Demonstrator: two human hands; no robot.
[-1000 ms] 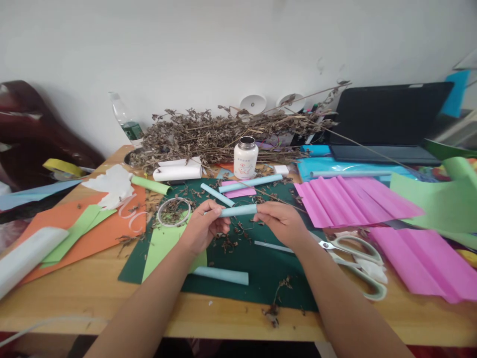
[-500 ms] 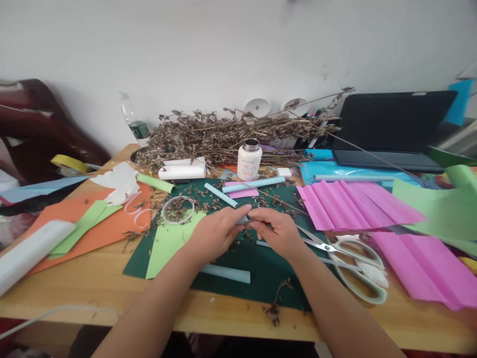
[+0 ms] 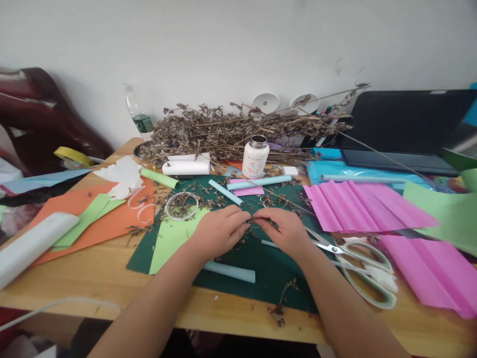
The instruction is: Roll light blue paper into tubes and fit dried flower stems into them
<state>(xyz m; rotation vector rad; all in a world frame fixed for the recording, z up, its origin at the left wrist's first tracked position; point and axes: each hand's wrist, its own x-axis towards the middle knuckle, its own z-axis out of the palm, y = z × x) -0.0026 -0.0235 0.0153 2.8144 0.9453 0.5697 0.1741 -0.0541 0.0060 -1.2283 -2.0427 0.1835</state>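
Note:
My left hand and my right hand meet fingertip to fingertip just above the dark green mat. Both are closed in a pinch. The light-blue paper roll they held earlier is almost wholly hidden between the fingers. Another light-blue roll lies on the mat below my left wrist, and two more lie beyond the hands. A thin blue strip rests under my right hand. Dried crumbs litter the mat.
Scissors lie right of my right hand. Pink pleated paper and green sheets cover the right side. A tape ring, a white bottle, dried branches, a laptop and orange paper surround the mat.
My hands slid together along the light-blue roll, which was held stretched between them. It now hardly shows. The view shifted slightly, so the table's contents sit further right.

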